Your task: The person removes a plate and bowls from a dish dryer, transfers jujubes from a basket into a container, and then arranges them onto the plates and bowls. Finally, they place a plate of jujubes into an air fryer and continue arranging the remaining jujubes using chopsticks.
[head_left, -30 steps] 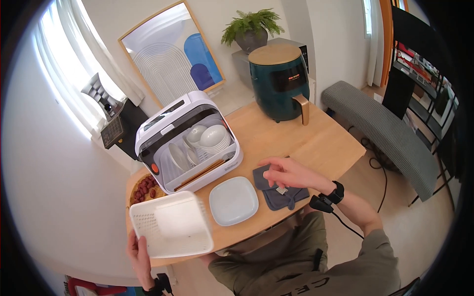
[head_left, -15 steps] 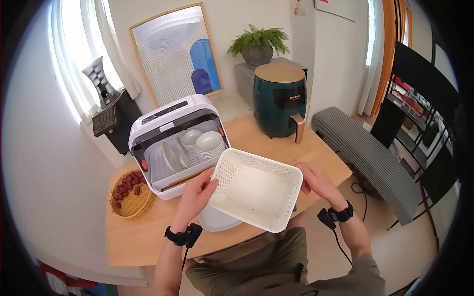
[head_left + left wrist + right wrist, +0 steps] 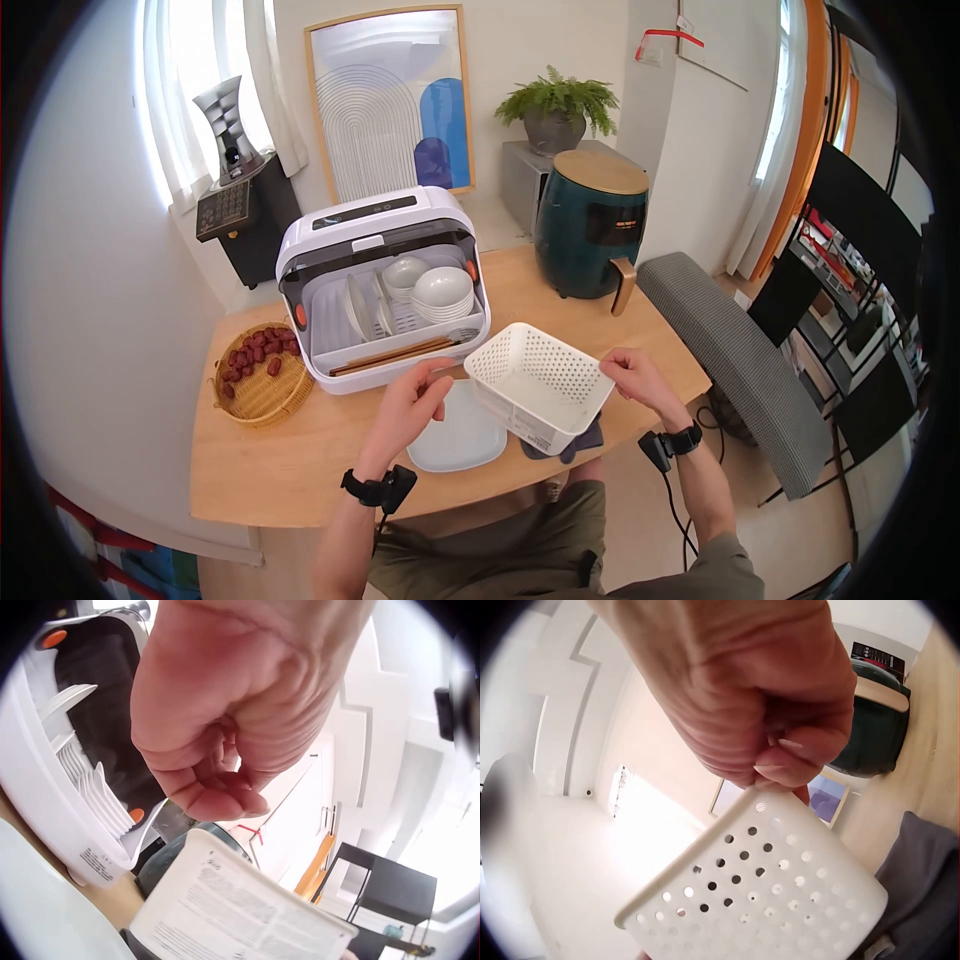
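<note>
A white perforated basket (image 3: 540,385) is tilted above the dark cloth (image 3: 580,446), beside a pale square plate (image 3: 455,438). My right hand (image 3: 640,380) pinches its right rim; the right wrist view shows thumb and fingers of the right hand (image 3: 757,690) on a corner of the basket (image 3: 780,877). Left of the basket, my left hand (image 3: 403,412) hovers over the plate's upper left. In the left wrist view the left hand (image 3: 232,712) has curled fingers with nothing visible in them, apart from the basket's labelled side (image 3: 240,907).
An open white dish cabinet (image 3: 385,290) holds bowls, plates and chopsticks behind the left hand. Red dates lie in a round wicker tray (image 3: 262,398) at the left. A green air fryer (image 3: 590,230) stands at the back right, and a grey bench (image 3: 740,370) beyond the table (image 3: 300,480).
The basket came from the left to the right, first in the left hand, then between both hands. Now the left hand has let go, and the basket is lower over the cloth.
</note>
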A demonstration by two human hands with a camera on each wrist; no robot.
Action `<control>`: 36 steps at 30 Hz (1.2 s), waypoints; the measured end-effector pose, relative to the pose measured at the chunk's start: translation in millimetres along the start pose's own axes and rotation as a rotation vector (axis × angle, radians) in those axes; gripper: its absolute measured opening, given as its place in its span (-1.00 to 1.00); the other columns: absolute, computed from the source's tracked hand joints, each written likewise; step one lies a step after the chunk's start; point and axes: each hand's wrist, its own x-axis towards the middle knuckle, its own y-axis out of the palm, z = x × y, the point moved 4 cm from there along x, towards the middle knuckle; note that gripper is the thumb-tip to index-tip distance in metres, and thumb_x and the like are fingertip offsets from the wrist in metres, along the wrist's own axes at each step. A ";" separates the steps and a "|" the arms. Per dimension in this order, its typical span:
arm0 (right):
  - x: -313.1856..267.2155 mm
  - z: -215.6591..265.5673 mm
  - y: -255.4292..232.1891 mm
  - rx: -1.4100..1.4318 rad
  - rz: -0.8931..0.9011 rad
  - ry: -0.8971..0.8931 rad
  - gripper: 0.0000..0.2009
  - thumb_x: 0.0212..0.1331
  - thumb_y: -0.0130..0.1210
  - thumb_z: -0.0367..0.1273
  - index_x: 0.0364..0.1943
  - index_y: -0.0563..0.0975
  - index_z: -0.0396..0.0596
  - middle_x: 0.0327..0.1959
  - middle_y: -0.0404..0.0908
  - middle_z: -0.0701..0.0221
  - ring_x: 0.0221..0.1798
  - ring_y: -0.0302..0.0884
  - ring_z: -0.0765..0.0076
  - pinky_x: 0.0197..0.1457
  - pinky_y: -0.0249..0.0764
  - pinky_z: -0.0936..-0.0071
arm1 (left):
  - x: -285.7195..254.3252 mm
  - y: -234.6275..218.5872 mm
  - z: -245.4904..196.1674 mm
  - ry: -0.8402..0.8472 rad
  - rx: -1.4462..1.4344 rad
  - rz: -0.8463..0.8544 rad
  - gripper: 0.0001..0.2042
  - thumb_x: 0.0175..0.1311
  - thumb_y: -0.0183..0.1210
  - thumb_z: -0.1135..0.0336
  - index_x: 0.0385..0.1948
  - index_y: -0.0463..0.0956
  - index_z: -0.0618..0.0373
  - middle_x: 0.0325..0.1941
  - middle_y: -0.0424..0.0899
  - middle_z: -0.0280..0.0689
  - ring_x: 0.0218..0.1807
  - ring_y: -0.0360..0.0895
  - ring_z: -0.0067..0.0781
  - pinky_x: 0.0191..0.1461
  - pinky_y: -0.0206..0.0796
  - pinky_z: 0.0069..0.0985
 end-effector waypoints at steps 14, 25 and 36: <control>127.6 -43.8 -21.3 -0.071 -0.319 -0.050 -0.81 0.18 0.04 -0.40 -0.42 0.56 -0.29 -0.71 0.46 0.43 -0.74 0.40 0.58 -0.71 0.26 0.60 | -150.2 -64.2 129.7 -0.274 0.226 -0.475 -0.74 0.38 0.08 0.30 -0.03 0.54 0.26 -0.54 0.46 -0.44 -0.47 0.38 -0.68 -0.38 0.26 -0.66; 141.3 -33.2 23.5 0.256 -0.210 0.107 -0.64 0.23 0.02 -0.38 0.08 0.46 -0.27 -0.31 0.66 0.24 -0.38 0.69 0.41 -0.41 0.53 0.59 | -150.7 -57.5 131.6 -0.268 0.350 -0.476 -0.75 0.29 0.14 0.32 -0.07 0.56 0.25 -0.52 0.54 -0.35 -0.44 0.44 -0.59 -0.33 0.33 -0.57; 58.5 -41.7 33.6 -0.551 0.195 -0.262 -0.43 0.08 0.20 -0.29 0.20 0.38 -0.24 0.19 0.41 0.05 0.25 0.36 -0.03 0.29 0.31 0.25 | -151.4 -52.4 130.9 -0.240 0.334 -0.486 -0.77 0.27 0.16 0.33 -0.11 0.59 0.22 -0.48 0.58 -0.28 -0.42 0.50 -0.52 -0.30 0.37 -0.53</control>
